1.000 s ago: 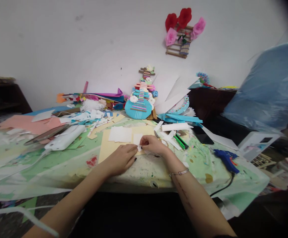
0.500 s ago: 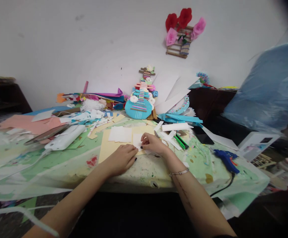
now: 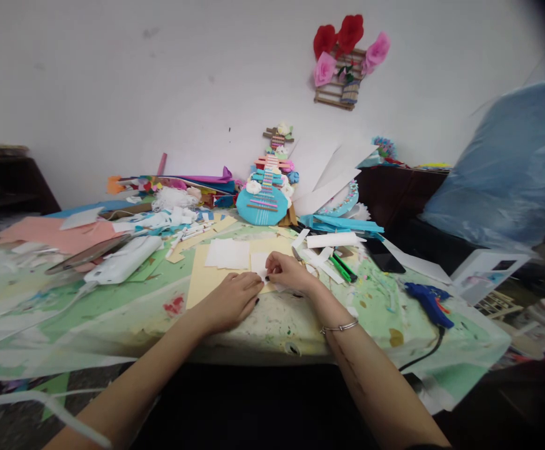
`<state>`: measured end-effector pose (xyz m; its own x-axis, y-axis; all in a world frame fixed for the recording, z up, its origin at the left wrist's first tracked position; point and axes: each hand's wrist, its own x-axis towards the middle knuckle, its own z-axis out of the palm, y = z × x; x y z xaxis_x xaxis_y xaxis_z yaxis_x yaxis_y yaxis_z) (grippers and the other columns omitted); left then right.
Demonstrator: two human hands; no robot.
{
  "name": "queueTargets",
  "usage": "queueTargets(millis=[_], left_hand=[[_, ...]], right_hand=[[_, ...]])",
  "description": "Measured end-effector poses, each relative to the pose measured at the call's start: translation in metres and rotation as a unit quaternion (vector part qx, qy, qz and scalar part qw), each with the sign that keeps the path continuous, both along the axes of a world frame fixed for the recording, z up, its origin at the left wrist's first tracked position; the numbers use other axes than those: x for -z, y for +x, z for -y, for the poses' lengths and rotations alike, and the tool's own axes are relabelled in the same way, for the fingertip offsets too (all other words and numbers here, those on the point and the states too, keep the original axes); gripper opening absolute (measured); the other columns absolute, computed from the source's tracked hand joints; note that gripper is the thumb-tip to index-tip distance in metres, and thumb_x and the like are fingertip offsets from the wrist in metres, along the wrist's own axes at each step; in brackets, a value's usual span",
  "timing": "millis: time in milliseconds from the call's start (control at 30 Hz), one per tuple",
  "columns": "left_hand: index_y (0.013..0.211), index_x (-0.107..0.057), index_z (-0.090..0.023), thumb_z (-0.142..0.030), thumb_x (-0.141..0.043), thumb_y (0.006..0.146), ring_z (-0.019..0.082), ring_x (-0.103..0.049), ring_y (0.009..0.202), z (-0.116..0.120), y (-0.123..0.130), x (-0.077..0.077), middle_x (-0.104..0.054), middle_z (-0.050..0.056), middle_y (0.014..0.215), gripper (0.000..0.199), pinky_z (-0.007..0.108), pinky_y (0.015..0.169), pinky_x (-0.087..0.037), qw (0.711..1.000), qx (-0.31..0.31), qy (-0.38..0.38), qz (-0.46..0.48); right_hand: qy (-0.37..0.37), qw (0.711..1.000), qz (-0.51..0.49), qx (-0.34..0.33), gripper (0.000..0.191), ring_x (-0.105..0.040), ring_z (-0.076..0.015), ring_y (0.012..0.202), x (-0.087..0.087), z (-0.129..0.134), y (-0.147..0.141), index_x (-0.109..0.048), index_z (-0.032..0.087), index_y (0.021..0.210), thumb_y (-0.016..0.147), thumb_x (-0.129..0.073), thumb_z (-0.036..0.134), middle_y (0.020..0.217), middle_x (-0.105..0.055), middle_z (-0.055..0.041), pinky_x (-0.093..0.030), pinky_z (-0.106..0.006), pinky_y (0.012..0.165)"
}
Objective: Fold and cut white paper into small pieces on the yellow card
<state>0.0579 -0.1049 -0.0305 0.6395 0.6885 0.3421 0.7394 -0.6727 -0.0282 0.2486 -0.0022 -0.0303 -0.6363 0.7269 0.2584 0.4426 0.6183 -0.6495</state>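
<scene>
My left hand (image 3: 233, 301) lies flat with fingers stretched, palm down at the near edge of the yellow sheet (image 3: 198, 281). Its fingertips reach the small white paper (image 3: 259, 261) on that sheet. From the other side, my right hand (image 3: 291, 273) is closed in a pinch at this white paper, and its fingers hide part of it. To the upper left rests a stack of white paper squares (image 3: 228, 253). Scissors (image 3: 310, 269) are partly covered by my right hand, with white paper strips (image 3: 324, 256) around them.
A green craft knife (image 3: 340, 267), a white paper roll (image 3: 331, 240) and a black phone (image 3: 385, 255) lie to the right. Farther right is a blue glue gun (image 3: 428, 302). A blue paper guitar (image 3: 263, 206) leans at the back. A white power strip (image 3: 123, 259) is at left.
My left fingertips have shifted very slightly right, closer to the right hand's fingers. The right hand stays in nearly the same place over the white paper.
</scene>
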Motion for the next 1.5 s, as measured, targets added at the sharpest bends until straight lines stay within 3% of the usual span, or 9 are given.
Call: queueTargets(millis=[700, 933, 1067, 1500], left_hand=[[0.117, -0.054, -0.018, -0.025, -0.032, 0.091, 0.022, -0.051, 0.107, 0.001, 0.001, 0.0, -0.058, 0.011, 0.117, 0.035, 0.039, 0.092, -0.037, 1.0, 0.003, -0.008, 0.003], [0.124, -0.048, -0.015, -0.025, -0.032, 0.09, 0.025, -0.049, 0.107, 0.002, 0.004, -0.003, -0.055, 0.013, 0.118, 0.038, 0.04, 0.089, -0.036, 0.999, -0.034, -0.015, -0.027], [0.124, -0.048, -0.019, -0.023, -0.035, 0.089, 0.026, -0.047, 0.107, 0.001, 0.004, -0.004, -0.054, 0.012, 0.117, 0.038, 0.041, 0.088, -0.036, 0.999, -0.033, -0.023, -0.035], [0.124, -0.049, -0.022, -0.022, -0.034, 0.089, 0.024, -0.046, 0.112, 0.001, 0.003, -0.004, -0.055, 0.01, 0.119, 0.038, 0.04, 0.092, -0.035, 0.999, -0.024, -0.031, -0.021]], right_hand=[[-0.002, 1.0, 0.004, -0.006, 0.02, -0.053, -0.0095, 0.06, 0.002, -0.002, -0.001, -0.055, 0.018, 0.083, 0.067, -0.057, 0.006, 0.067, -0.057, 0.0041, -0.037, -0.02, 0.056], [-0.013, 1.0, 0.004, 0.002, 0.019, -0.052, -0.009, 0.06, 0.005, -0.005, -0.002, -0.057, 0.017, 0.082, 0.067, -0.059, 0.006, 0.066, -0.057, 0.0038, -0.037, -0.02, 0.055], [-0.016, 1.0, 0.0, 0.006, 0.016, -0.054, -0.0095, 0.063, 0.005, -0.005, -0.002, -0.057, 0.017, 0.081, 0.067, -0.06, 0.008, 0.069, -0.058, 0.0029, -0.039, -0.02, 0.057], [-0.017, 0.998, -0.012, 0.064, 0.014, -0.052, -0.0092, 0.061, 0.008, -0.012, 0.002, -0.059, 0.015, 0.071, 0.061, -0.063, 0.005, 0.064, -0.057, 0.0034, -0.038, -0.02, 0.057]])
